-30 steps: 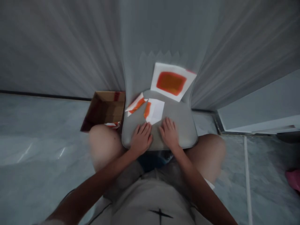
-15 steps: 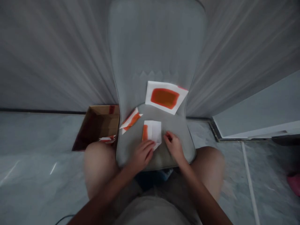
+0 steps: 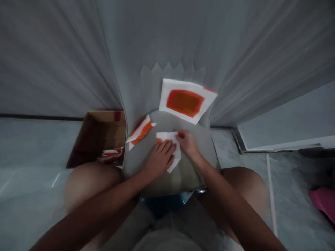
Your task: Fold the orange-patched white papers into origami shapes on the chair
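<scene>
My left hand lies flat, fingers stretched, on a small folded white paper with an orange patch that rests on the grey chair seat in front of me. My right hand is at the paper's right edge with its fingers curled in a pinch on it. A second folded white and orange paper lies to the left on the seat. A larger white sheet with an orange rectangle leans against the chair back.
An open cardboard box with red and white scraps inside stands on the floor to the left. My bare knees flank the chair. Grey curtains hang behind. A pink object lies at the far right on the tiled floor.
Both hands moved forward from the seat's front edge onto the small folded paper. The left now presses it flat, and the right has closed on its right edge.
</scene>
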Demonstrator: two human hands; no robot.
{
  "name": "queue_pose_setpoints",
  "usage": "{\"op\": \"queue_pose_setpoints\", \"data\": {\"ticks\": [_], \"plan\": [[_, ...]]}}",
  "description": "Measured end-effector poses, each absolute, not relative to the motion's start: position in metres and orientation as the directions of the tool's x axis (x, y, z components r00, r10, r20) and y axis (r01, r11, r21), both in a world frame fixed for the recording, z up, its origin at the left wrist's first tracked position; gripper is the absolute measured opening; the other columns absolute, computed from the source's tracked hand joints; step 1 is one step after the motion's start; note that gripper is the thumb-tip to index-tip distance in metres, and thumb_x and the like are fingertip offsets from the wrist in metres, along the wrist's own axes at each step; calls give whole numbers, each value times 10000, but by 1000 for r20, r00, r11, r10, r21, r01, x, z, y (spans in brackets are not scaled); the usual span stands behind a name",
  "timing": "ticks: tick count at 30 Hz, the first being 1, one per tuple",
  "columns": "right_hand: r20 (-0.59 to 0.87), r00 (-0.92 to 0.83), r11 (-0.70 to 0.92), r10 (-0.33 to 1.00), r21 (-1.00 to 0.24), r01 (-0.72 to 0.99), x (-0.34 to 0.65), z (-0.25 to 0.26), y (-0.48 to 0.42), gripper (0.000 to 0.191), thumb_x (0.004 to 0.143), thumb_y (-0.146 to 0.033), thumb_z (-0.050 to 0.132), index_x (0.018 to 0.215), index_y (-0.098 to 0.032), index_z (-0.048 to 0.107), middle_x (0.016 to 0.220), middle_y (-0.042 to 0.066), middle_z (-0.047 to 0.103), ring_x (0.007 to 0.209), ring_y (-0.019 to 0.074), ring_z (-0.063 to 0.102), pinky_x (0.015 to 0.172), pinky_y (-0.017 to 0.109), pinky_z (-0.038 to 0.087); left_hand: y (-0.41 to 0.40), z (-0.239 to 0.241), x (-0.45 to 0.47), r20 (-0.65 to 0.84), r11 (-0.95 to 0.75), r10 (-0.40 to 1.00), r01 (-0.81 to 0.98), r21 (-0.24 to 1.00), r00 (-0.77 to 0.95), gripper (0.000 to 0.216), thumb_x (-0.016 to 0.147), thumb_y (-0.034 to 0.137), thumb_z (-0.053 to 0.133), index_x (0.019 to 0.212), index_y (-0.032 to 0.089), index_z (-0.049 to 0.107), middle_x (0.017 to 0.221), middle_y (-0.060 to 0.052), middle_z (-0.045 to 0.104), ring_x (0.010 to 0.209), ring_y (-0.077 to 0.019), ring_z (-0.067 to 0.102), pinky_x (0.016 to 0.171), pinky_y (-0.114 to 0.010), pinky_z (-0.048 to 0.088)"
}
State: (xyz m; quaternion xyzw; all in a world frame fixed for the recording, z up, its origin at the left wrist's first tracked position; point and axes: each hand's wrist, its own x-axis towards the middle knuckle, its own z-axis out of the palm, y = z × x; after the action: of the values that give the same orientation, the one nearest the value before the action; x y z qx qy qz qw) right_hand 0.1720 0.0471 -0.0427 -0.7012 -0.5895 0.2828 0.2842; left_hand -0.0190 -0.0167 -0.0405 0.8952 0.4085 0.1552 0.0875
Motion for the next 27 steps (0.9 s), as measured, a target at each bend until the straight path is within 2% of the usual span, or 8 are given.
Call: {"op": "queue_pose_setpoints", "data": {"ticks": [4,8,10,14,17,21,24,27], "plan": [[188,3,141,982,-750,647,171,-48,37,274,963,-285,586,1114,-193,794,1121,121,758,1041,246,714,974,398,581,-16,-32,-7,189,-589,807,738,329,560,512,1079,380,442,1519,130,516,1610,-155,502,1515,-331,433,1248,-535,363],[226,-106,244,968,-770,589,183,-51,17,340,1023,-335,534,1269,-232,744,1308,112,718,1219,257,676,1081,447,553,4,-26,-17,202,-566,814,663,490,545,422,1102,314,379,1447,167,574,1522,-119,595,1412,-242,557,1202,-430,449],[216,-164,271,963,-770,578,190,-51,10,341,1030,-359,547,1300,-259,729,1340,93,713,1243,257,672,1080,453,562,19,-26,-28,211,-570,803,616,544,557,378,1098,254,381,1389,184,612,1448,-93,647,1333,-191,614,1170,-363,484],[275,-173,322,946,-722,612,193,-51,7,347,1047,-359,529,1316,-255,723,1334,93,720,1221,256,687,1049,451,587,39,-33,-41,241,-636,758,604,481,606,329,1055,189,473,1336,195,643,1431,-82,647,1336,-199,602,1184,-382,478],[346,-237,411,908,-617,672,185,-51,8,364,1061,-327,499,1325,-218,724,1340,116,722,1243,273,675,1081,485,563,41,-37,-41,242,-681,721,597,424,649,362,1034,168,503,1374,193,624,1456,-88,631,1374,-224,571,1210,-417,455],[350,-340,481,873,-499,721,180,-48,7,384,1073,-268,466,1358,-175,707,1359,128,720,1280,287,658,1099,504,542,41,-40,-39,243,-638,762,628,446,601,419,1022,176,519,1437,172,579,1474,-111,614,1375,-234,569,1206,-414,462],[345,-365,496,865,-470,730,181,-46,5,378,1074,-249,470,1367,-185,701,1378,116,713,1282,274,661,1108,493,538,46,-40,-41,247,-629,769,630,456,589,489,1006,181,541,1494,167,527,1519,-116,576,1405,-234,546,1221,-412,446],[344,-376,503,860,-452,737,182,-45,5,375,1070,-242,479,1369,-193,700,1378,116,714,1281,276,662,1098,498,542,54,-37,-43,225,-669,728,601,437,648,526,1009,165,514,1534,183,492,1568,-98,540,1426,-232,526,1219,-410,447]]}}
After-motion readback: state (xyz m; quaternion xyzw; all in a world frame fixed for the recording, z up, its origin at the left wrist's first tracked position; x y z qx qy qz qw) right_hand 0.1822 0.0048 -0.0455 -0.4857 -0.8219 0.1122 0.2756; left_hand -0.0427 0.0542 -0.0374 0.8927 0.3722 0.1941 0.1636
